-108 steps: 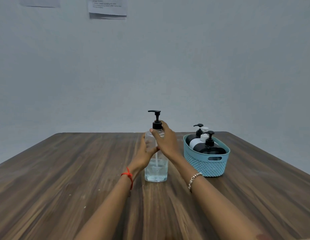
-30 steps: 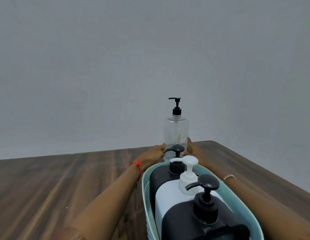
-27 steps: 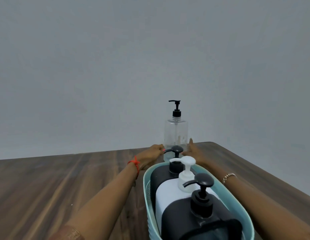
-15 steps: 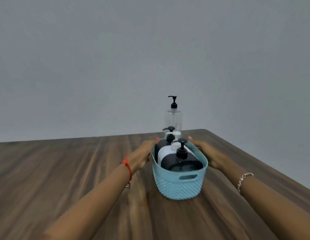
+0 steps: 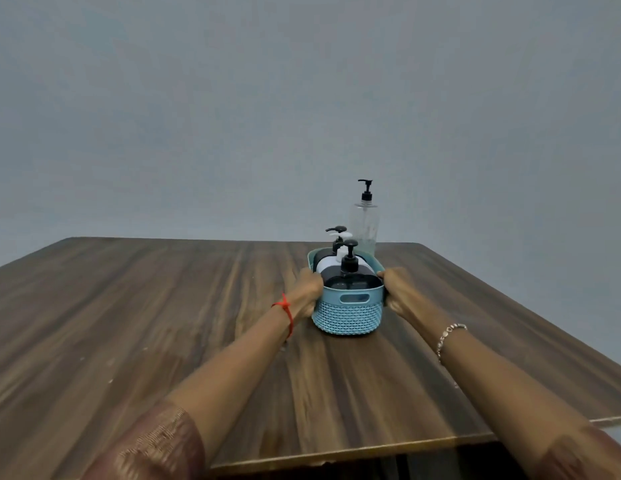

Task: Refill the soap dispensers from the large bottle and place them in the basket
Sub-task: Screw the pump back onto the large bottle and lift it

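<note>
The blue basket point(image 5: 347, 315) stands on the wooden counter point(image 5: 163, 306). The left hand point(image 5: 309, 287) holds its left wall and the right hand point(image 5: 394, 285) its right wall, the fingers clamped on the rim, with their tips hidden. Inside stand a black dispenser point(image 5: 350, 280) in front, a white dispenser point(image 5: 328, 263) half covered behind it, and a second black dispenser point(image 5: 319, 255) at the back. The large clear bottle point(image 5: 364, 226) stands just behind the basket, its base hidden.

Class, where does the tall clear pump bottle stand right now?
Head view: the clear pump bottle stands upright near the far edge of the table, right of centre, just behind the blue basket.
</note>
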Demonstrator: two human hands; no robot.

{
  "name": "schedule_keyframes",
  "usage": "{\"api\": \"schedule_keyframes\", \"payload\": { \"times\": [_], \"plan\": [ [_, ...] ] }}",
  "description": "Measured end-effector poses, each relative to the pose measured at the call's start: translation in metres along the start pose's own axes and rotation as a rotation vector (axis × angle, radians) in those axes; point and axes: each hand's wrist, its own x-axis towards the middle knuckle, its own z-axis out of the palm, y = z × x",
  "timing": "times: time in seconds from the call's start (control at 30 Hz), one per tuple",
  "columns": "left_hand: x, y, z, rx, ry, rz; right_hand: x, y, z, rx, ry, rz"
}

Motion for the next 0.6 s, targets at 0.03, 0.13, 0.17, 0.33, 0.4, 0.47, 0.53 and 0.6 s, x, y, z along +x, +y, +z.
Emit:
{"api": "schedule_keyframes", "payload": {
  "times": [0.03,0.13,0.17,0.33,0.4,0.47,0.53,0.6],
  "plan": [
    [-0.009,0.004,-0.01,0.022,0.032,0.008,-0.005,0.0,0.01,0.01,-0.025,-0.01],
    [-0.031,0.016,-0.042,0.079,0.072,0.039,-0.024,-0.004,0.045,0.072,-0.054,-0.081],
    [-0.039,0.021,-0.053,0.088,0.086,0.052,-0.03,-0.005,0.057,0.086,-0.062,-0.097],
    [-0.069,0.032,-0.103,0.143,0.161,0.083,-0.052,0.0,0.117,-0.011,-0.084,-0.115],
    [-0.072,0.032,-0.121,0.158,0.167,0.061,-0.053,0.003,0.136,-0.029,-0.139,-0.118],
    [-0.067,0.028,-0.135,0.155,0.204,0.046,-0.056,0.006,0.148,-0.085,-0.169,-0.116],
    [-0.059,0.023,-0.146,0.155,0.217,0.041,-0.057,0.01,0.156,-0.133,-0.155,-0.128],
    [-0.053,0.019,-0.153,0.139,0.221,0.027,-0.057,0.015,0.163,-0.138,-0.097,-0.15]
  ]
}}
